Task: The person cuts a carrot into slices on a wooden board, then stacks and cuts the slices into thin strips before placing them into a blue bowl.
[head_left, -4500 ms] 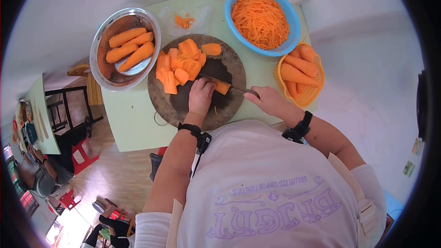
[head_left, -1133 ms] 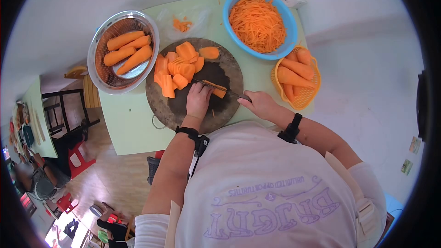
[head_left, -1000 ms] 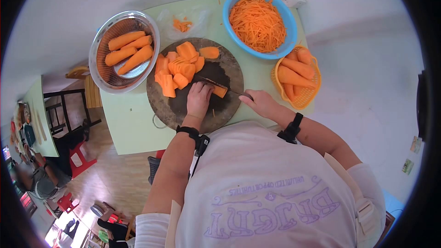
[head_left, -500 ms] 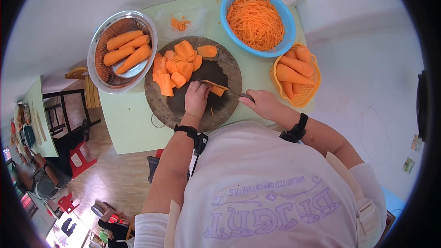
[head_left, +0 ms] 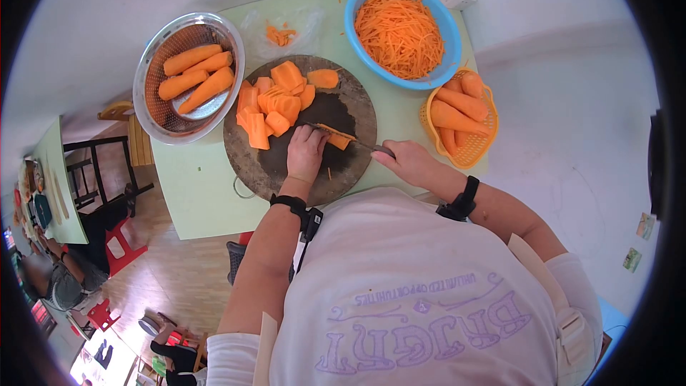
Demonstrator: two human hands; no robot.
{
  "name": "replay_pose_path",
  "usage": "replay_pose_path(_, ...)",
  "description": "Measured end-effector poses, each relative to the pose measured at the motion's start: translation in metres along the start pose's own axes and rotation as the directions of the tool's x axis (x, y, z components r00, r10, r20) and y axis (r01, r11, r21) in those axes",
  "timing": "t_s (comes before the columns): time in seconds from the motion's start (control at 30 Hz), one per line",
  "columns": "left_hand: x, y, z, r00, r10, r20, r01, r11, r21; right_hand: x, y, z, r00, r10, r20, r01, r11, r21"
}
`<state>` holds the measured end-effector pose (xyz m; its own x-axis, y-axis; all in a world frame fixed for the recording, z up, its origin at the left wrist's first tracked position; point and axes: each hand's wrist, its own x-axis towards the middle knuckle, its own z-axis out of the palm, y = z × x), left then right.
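Note:
My right hand (head_left: 409, 163) is wrapped round the dark handle of a knife (head_left: 364, 144). Its blade lies over a carrot piece (head_left: 339, 142) on the round, dark-stained cutting board (head_left: 349, 180). With bent fingers, my left hand (head_left: 306, 154) presses on the left end of that piece, close beside the blade; its fingertips are partly hidden. Thick carrot slices (head_left: 275, 104) lie heaped on the upper left of the board, with one slice (head_left: 323, 78) at its top edge. A thin carrot shred lies below the blade.
A metal colander (head_left: 141, 93) with several whole carrots stands left of the board. Behind it lies a plastic bag (head_left: 307, 25) with carrot scraps. At the back right are a blue bowl (head_left: 454, 50) of shredded carrot and a yellow basket (head_left: 477, 156) of carrots. Other people sit at far left.
The view has shifted very slightly. Both hands, the knife and the carrot piece keep almost the same places on the board.

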<state>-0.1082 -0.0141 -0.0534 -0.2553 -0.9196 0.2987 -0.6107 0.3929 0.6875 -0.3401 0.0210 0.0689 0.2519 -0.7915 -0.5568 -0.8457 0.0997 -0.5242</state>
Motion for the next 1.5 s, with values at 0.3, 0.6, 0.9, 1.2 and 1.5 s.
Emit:
replay_pose_path(0.3, -0.002, -0.003, 0.002, 1.000, -0.015, 0.018, 0.015, 1.000, 0.022, 0.022, 0.006, 0.015, 0.998, -0.044, -0.052, 0.045, 0.999, 0.018)
replay_pose_path(0.6, 0.000, 0.000, 0.001, 1.000, -0.005, 0.002, 0.005, 1.000, -0.011, 0.015, 0.007, 0.009, 0.999, -0.035, -0.036, 0.039, 0.992, 0.122)
replay_pose_path(0.9, -0.002, -0.003, 0.003, 1.000, -0.005, 0.001, 0.005, 1.000, 0.004, 0.003, 0.004, 0.002, 0.998, -0.052, -0.031, 0.054, 0.997, 0.061)
replay_pose_path(1.2, 0.000, 0.000, 0.001, 1.000, -0.010, -0.003, 0.010, 1.000, -0.008, 0.004, 0.002, 0.002, 1.000, -0.026, -0.009, 0.026, 1.000, -0.005)
replay_pose_path(1.5, -0.001, -0.002, 0.002, 1.000, -0.015, 0.014, 0.015, 1.000, -0.002, 0.005, 0.002, 0.001, 1.000, -0.009, 0.019, 0.009, 1.000, 0.007)
